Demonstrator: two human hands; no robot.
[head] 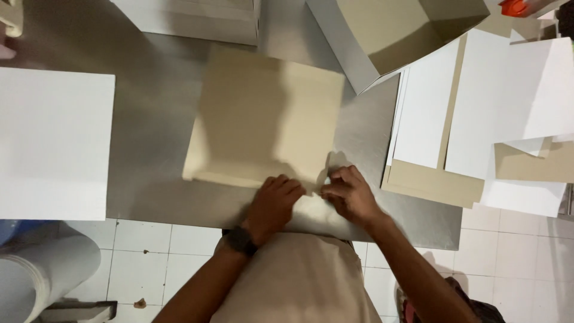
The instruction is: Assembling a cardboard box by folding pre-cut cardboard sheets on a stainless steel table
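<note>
A tan cardboard box blank point(263, 113), partly folded with its sides raised, lies on the metal table point(155, 101) in front of me. My left hand point(272, 203) presses down on the near flap of the blank, fingers curled over its edge. My right hand point(350, 194) pinches the same near flap at its right corner, thumb and fingers closed on the cardboard. Both hands sit close together at the table's near edge. A dark watch point(240, 239) is on my left wrist.
A white sheet stack point(54, 143) lies at the left. Flat white and tan blanks point(466, 119) are piled at the right. A folded open box point(394, 30) stands at the back, next to another white box point(197, 18). White paper rolls point(42, 275) rest on the tiled floor.
</note>
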